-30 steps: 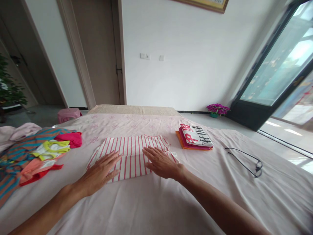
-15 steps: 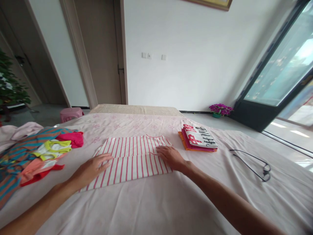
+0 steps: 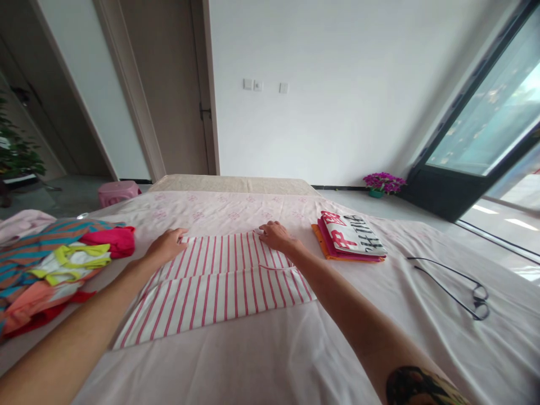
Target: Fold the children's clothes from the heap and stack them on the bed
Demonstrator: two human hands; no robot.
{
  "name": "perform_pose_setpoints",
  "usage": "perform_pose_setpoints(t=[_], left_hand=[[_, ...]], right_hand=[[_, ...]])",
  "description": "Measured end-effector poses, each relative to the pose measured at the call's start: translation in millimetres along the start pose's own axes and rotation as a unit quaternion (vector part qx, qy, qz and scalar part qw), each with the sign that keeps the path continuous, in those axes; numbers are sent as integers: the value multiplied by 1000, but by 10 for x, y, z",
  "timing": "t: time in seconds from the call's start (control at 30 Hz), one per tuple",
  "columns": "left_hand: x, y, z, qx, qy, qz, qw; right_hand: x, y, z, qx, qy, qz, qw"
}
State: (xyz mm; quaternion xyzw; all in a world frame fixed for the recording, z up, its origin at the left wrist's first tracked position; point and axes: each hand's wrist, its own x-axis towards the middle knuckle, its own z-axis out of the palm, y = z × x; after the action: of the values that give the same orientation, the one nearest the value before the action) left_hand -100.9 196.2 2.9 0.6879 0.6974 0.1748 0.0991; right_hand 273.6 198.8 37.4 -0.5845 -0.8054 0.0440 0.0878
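Note:
A white shirt with red stripes [image 3: 219, 292] lies folded over on itself on the bed, its red-trimmed neckline to the right. My left hand [image 3: 167, 246] is at its far left corner, fingers bent and closed on the fabric edge. At the far edge near the neckline, my right hand [image 3: 276, 235] pinches the cloth, with its fingertips pointing left. My right forearm passes over the shirt's right end and hides part of it.
Right of the shirt sits a stack of folded clothes [image 3: 358, 239], a printed white one on top. Eyeglasses [image 3: 478, 301] lie farther right on the pink bedsheet [image 3: 236, 371]. Heaped loose clothes [image 3: 67, 253] are at the left. Beyond the bed stand a pink stool [image 3: 118, 192] and purple flowers [image 3: 383, 183].
Both hands have moved away from me, from flat on the middle of the shirt to its far edge. Their fingers have closed there. The camera view has shifted slightly.

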Motion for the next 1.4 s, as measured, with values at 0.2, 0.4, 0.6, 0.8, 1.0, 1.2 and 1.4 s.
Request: perform_pose_setpoints(t=[0.2,0.4,0.6,0.8,1.0,1.2,1.4], left_hand=[[-225,43,-158,3,27,35,999],[-883,74,-437,43,101,197,974],[-1149,-1,-282,4,21,241,970],[-1185,-11,-235,-30,28,186,982],[-1439,55,-389,56,101,154,981],[-1592,92,-347,76,43,122,989],[-1622,124,-351,69,32,100,992]], right_hand=[[-181,-46,-96,25,34,-60,997],[-753,40,-256,14,87,-219,972],[-919,259,-293,-51,62,-196,977],[-964,336,-331,-60,53,-128,989],[-1268,165,-348,-52,105,-93,989],[-1468,-136,-231,-24,74,-127,989],[-1453,-207,-234,-22,41,-138,989]])
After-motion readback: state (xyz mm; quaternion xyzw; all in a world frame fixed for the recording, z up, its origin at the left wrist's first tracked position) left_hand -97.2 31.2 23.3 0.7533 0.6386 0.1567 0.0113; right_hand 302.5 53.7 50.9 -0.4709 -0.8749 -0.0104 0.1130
